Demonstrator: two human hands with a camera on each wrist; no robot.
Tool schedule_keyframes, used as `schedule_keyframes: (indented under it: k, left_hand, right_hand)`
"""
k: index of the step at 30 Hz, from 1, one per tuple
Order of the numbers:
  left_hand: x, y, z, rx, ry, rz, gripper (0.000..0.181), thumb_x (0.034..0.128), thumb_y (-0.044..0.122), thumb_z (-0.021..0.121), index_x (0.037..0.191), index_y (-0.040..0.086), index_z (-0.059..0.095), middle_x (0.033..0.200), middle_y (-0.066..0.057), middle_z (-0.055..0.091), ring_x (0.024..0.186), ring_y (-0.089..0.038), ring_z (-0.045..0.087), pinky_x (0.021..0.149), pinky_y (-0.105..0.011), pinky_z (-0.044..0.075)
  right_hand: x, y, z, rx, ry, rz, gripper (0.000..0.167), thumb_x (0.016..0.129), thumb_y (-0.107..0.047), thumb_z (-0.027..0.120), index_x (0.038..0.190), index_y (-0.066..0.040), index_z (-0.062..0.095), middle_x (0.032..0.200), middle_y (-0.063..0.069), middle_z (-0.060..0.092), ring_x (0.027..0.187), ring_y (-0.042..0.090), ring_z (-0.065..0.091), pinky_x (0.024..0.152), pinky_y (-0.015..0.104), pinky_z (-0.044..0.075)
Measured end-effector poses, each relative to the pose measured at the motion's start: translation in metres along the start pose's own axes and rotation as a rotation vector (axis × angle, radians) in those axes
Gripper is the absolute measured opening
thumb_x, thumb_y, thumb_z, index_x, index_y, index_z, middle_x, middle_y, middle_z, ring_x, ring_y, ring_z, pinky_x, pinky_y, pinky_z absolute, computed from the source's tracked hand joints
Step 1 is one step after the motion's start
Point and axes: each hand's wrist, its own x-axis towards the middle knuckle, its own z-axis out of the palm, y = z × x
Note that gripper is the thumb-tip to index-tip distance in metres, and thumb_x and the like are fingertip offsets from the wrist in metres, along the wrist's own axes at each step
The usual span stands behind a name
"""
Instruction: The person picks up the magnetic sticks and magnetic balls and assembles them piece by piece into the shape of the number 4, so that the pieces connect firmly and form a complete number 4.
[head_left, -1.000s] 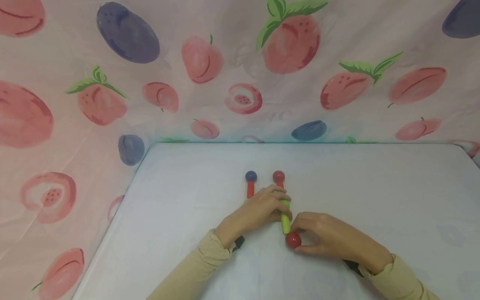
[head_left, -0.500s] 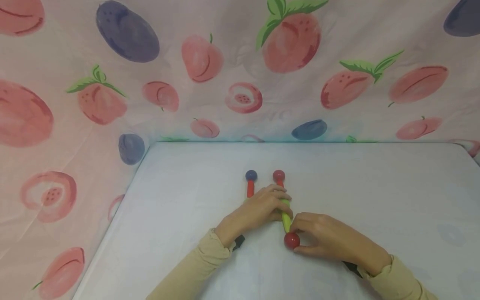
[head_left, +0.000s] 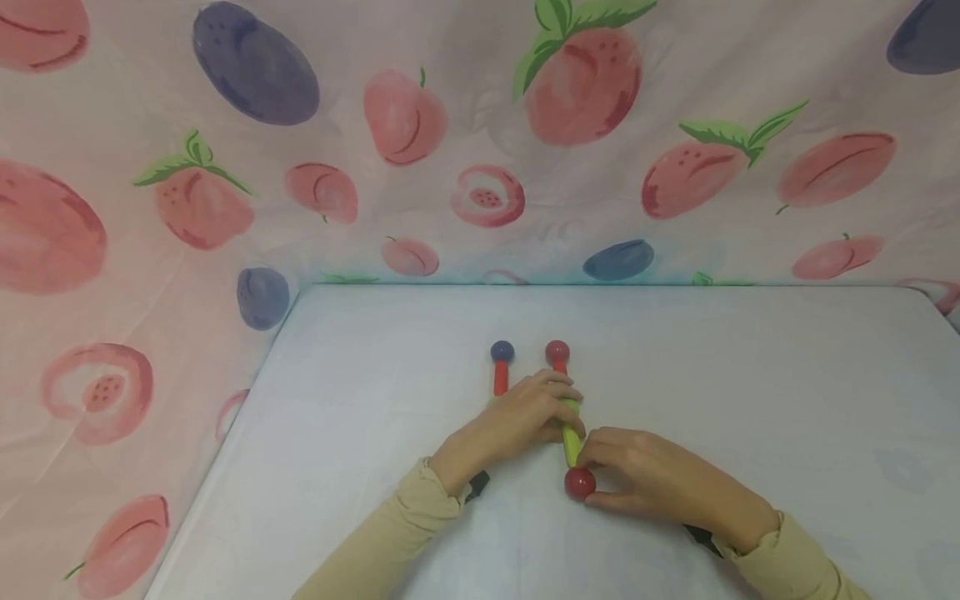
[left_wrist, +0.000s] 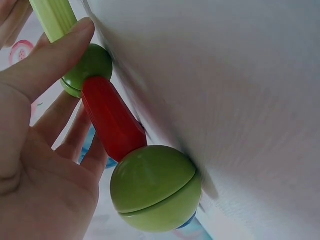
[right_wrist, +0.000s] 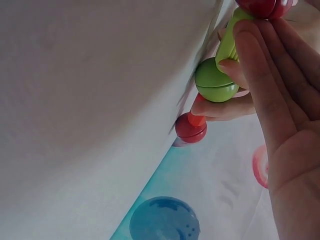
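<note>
On the white table lies a frame of coloured balls and sticks. My left hand (head_left: 525,417) grips it at a green ball (right_wrist: 216,80), where a yellow-green stick (head_left: 572,446) and red sticks meet. In the left wrist view, a red stick (left_wrist: 112,117) joins that ball to another green ball (left_wrist: 152,185), which the hand hides in the head view. My right hand (head_left: 652,467) pinches a red ball (head_left: 580,483) at the near end of the yellow-green stick. At the far ends are a blue ball (head_left: 502,352) and a pinkish-red ball (head_left: 557,352).
The white-covered table (head_left: 787,375) extends to both sides of the hands. A fruit-printed cloth (head_left: 420,200) hangs behind it and along the left side.
The right hand has shifted the red ball slightly left, and it now lines up with the near end of the yellow-green stick. The left hand has stayed in place.
</note>
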Motion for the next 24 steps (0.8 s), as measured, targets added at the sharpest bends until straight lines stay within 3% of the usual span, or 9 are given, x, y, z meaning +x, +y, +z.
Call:
schedule_keyframes:
  k: [15, 24]
  left_hand:
    - [-0.0004, -0.0003, 0.0016, 0.005, 0.004, 0.01, 0.022, 0.0886, 0.015, 0.075, 0.109, 0.024, 0.077, 0.132, 0.002, 0.064, 0.137, -0.017, 0.045, 0.117, -0.031, 0.032]
    - [-0.0037, 0.0031, -0.0038, -0.008, 0.012, -0.016, 0.025, 0.0908, 0.014, 0.073, 0.113, 0.023, 0.076, 0.135, 0.002, 0.063, 0.136, -0.016, 0.045, 0.116, -0.03, 0.034]
  right_hand:
    - [-0.0007, 0.0, 0.001, -0.01, 0.005, -0.004, 0.025, 0.082, -0.027, 0.082, 0.102, -0.018, 0.071, 0.096, -0.015, 0.066, 0.087, 0.001, 0.06, 0.081, 0.024, 0.057]
    - [-0.0007, -0.0002, 0.0013, -0.003, -0.002, 0.009, 0.024, 0.086, -0.032, 0.078, 0.104, -0.019, 0.071, 0.098, -0.016, 0.066, 0.089, 0.0, 0.06, 0.083, 0.026, 0.058]
